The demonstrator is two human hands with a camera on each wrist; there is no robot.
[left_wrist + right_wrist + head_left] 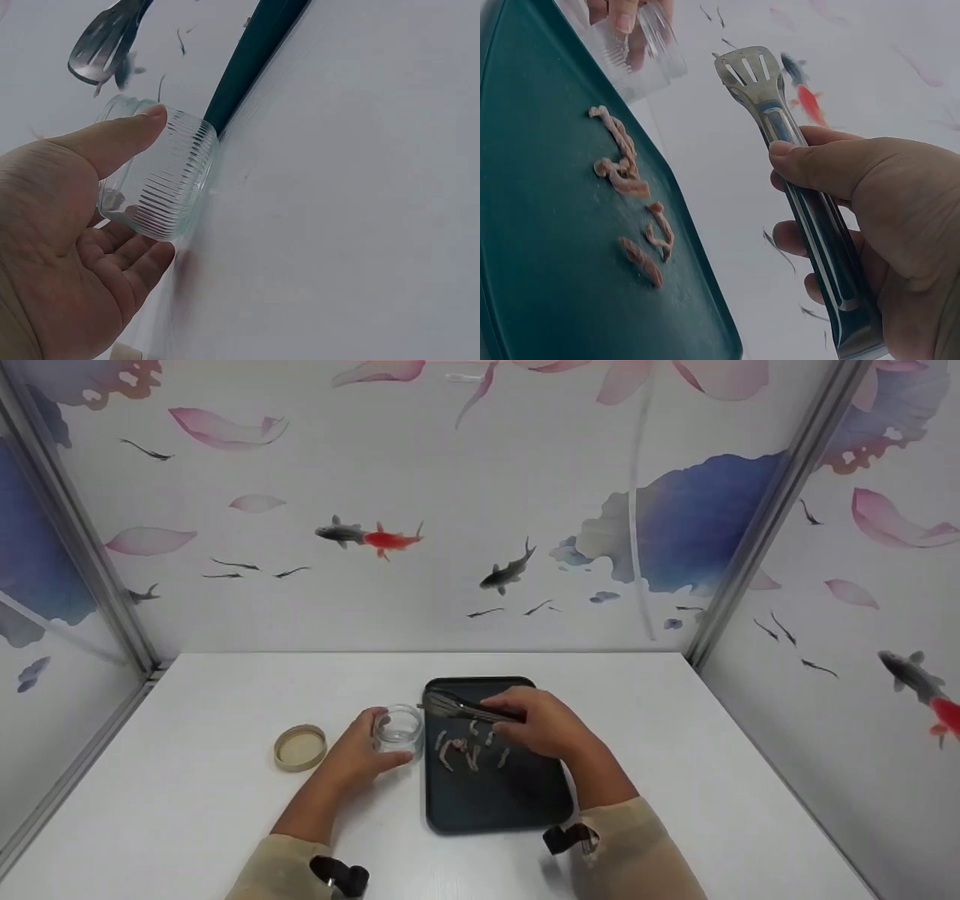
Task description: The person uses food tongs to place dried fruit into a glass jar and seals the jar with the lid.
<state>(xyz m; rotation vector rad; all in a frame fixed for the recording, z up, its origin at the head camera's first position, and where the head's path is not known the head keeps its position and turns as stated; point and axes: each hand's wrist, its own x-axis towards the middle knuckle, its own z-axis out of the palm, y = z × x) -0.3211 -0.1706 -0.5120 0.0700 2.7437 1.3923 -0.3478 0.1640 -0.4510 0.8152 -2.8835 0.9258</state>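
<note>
Glass jar (161,184), round, clear, probably fragile, is sensibly held by its sides in the left hand (357,751); slotted silver-metal tongs (814,217), by the right hand (900,195).

The jar (399,726) is between lid (300,748) and tray (495,804).

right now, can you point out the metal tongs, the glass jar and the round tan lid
metal tongs (823,240): right wrist view, on the middle of the handle
glass jar (174,180): left wrist view, on the ribbed side wall
round tan lid (300,748): head view, on the inner face
</note>
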